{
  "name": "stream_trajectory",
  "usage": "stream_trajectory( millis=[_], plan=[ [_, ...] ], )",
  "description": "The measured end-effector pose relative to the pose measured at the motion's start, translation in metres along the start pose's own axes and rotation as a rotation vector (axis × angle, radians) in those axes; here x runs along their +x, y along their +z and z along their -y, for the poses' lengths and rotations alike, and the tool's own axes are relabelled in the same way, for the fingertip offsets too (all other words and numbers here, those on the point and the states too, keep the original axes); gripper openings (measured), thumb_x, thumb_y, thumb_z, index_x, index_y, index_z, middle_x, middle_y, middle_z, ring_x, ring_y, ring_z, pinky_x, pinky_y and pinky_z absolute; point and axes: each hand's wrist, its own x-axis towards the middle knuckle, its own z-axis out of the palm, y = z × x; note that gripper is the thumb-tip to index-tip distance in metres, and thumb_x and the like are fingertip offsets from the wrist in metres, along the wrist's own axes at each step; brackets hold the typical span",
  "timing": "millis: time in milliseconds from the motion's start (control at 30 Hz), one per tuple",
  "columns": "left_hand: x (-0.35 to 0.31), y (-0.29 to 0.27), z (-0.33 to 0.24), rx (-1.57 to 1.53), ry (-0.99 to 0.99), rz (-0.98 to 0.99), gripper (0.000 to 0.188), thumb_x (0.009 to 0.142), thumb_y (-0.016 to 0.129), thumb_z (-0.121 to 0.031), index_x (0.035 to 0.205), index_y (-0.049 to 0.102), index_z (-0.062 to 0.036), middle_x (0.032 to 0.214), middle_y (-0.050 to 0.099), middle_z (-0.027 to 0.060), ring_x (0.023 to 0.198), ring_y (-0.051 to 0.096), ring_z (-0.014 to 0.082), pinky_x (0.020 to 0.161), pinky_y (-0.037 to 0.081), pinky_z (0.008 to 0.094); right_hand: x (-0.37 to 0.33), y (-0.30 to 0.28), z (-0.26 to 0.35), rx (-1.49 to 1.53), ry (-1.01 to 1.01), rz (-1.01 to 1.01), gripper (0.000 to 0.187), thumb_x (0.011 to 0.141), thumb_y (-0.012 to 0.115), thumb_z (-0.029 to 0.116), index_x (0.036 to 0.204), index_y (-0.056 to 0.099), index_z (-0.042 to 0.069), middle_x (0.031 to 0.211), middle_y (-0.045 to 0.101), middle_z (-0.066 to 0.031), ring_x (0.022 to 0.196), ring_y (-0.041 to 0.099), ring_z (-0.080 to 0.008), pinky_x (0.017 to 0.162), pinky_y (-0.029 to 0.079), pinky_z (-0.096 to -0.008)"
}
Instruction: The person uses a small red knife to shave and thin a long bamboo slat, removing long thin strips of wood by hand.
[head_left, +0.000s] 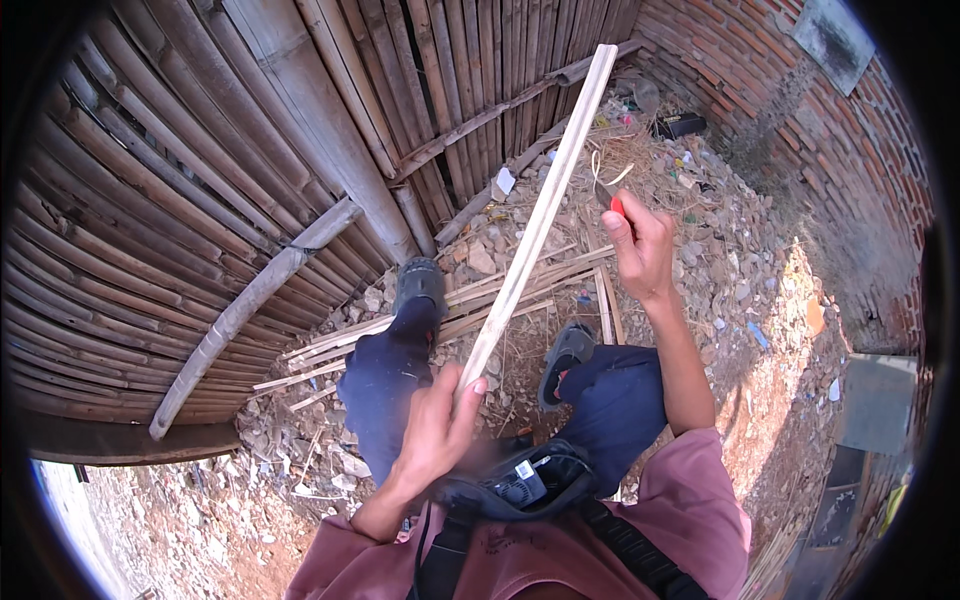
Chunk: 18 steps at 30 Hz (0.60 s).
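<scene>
My left hand (437,427) is closed around the near end of a long, pale split-bamboo strip (545,205), which slants up and away to the right. To the right of the strip, my right hand (643,245) grips a knife (614,203) by its red handle. The knife's dark blade points up toward the strip, and a thin curled shaving (598,168) hangs at it. Whether the blade touches the strip I cannot tell. Most of the handle is hidden inside my right fist.
Several bamboo strips (470,312) lie on the stony ground between my shoes. A bamboo slat wall (180,200) rises on the left, a brick wall (760,60) on the right. A black bag (520,480) sits at my waist. Rubble and litter (700,200) cover the ground ahead.
</scene>
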Motion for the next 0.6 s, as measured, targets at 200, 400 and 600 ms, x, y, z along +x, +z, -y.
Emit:
stream_trajectory(
  millis=[200,400,600],
  plan=[
    [0.005,0.003,0.001,-0.022,-0.011,-0.05,0.021,0.108,0.064,-0.02,0.1,0.06,-0.0016,0.062,0.06,0.0105,0.053,0.059,0.0203,0.052,0.043,0.0378,-0.019,0.012,0.02,0.082,-0.199,0.218,0.038,0.097,0.073,0.04,0.085,0.061,0.006,0.061,0.056,-0.0103,0.052,0.061,-0.0313,0.05,0.043,-0.041],
    [0.006,0.005,-0.007,0.008,-0.009,-0.068,0.02,0.107,0.065,-0.02,0.102,0.061,-0.0015,0.063,0.061,0.012,0.054,0.061,0.0215,0.053,0.043,0.0381,-0.028,0.033,0.039,0.043,-0.372,0.321,0.043,0.096,0.073,0.049,0.083,0.061,0.01,0.063,0.061,-0.0065,0.053,0.064,-0.0284,0.049,0.047,-0.0409],
    [0.002,0.003,-0.016,0.055,0.0,-0.079,0.018,0.106,0.067,-0.019,0.106,0.062,-0.0016,0.065,0.062,0.0152,0.055,0.064,0.0266,0.054,0.045,0.0391,-0.031,0.035,0.042,0.003,-0.378,0.343,0.042,0.096,0.074,0.05,0.085,0.062,0.01,0.067,0.066,-0.0061,0.055,0.066,-0.028,0.049,0.048,-0.0404]
  ],
)
